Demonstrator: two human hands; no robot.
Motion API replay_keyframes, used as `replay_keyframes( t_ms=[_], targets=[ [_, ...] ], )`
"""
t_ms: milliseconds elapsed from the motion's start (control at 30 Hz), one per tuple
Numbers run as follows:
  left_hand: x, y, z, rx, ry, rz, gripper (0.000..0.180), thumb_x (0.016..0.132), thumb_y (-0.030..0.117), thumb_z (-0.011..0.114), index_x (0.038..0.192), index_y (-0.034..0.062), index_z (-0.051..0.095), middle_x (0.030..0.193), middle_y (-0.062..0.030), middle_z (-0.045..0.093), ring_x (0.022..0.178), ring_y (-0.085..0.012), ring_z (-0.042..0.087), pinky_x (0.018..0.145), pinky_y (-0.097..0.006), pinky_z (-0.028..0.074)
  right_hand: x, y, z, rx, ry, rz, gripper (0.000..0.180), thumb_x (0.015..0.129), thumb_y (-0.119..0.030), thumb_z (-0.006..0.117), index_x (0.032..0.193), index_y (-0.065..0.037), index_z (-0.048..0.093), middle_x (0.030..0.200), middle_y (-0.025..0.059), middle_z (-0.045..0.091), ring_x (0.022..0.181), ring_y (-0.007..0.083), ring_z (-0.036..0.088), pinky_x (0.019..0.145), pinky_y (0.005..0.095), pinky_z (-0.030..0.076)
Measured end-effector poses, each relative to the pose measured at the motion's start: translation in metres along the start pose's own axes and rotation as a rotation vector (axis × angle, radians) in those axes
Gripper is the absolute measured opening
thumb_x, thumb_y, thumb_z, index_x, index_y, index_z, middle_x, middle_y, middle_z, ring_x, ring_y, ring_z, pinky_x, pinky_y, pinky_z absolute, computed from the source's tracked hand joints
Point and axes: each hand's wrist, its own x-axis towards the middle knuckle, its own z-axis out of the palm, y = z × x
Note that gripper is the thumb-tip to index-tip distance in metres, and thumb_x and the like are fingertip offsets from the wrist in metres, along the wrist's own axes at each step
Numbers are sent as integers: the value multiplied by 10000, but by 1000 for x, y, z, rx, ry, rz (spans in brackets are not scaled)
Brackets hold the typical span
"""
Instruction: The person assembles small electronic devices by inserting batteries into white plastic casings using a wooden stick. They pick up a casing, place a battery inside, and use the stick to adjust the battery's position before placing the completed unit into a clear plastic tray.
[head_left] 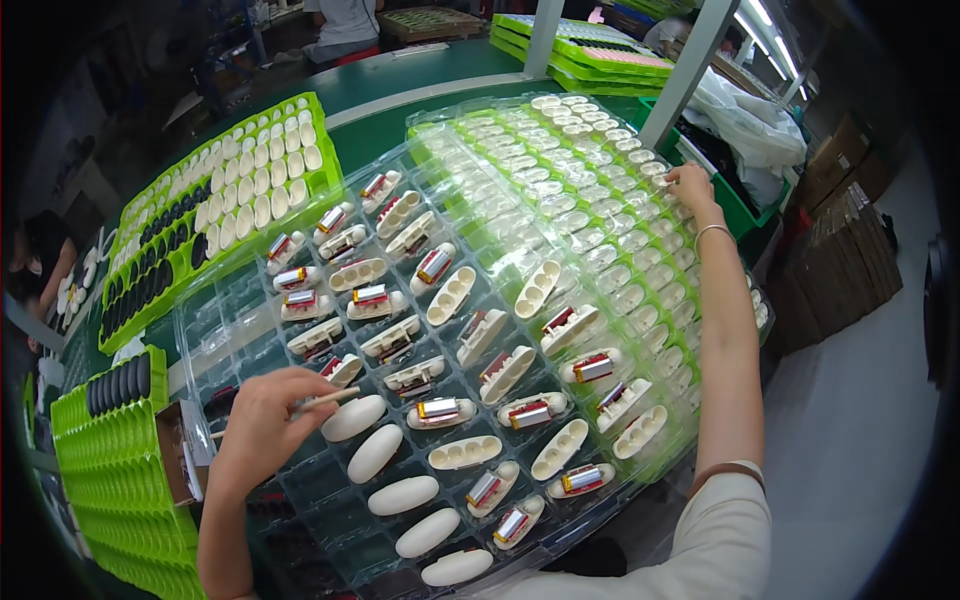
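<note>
My left hand [262,428] is closed round a thin wooden stick [332,397], over the left side of a clear plastic tray [235,322]. Just right of that hand lie several smooth white oval shells [375,454]. Other pockets hold opened white shells with silver battery cells and red parts [440,410], or with oval hollows facing up [450,295]. Far to the right, my right hand [692,187] reaches over a clear tray on a lime-green tray [440,140]. Its fingers close on a white oval shell [655,169] at the end of a row, partly hidden by them.
At the far left, a lime-green tray [325,150] carries white and black oval pieces. Another green tray [120,480] stands nearer, beside a small cardboard box [172,455]. A metal post [690,75], green bin [765,212] and stacked cardboard [840,265] border the right. Another person [345,25] sits behind.
</note>
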Motion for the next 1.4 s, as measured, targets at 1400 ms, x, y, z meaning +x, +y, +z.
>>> replay_keyframes(
  t_ms=[1400],
  targets=[
    [-58,34,20,-1318,-483,-23,222,785,160,593,903,-27,583,716,-55,588,450,0,340,375,-160,217,-410,-200,-154,2278,-874,-290,351,850,-289,496,897,57,530,861,230,591,738,218,621,643,297,518]
  ],
)
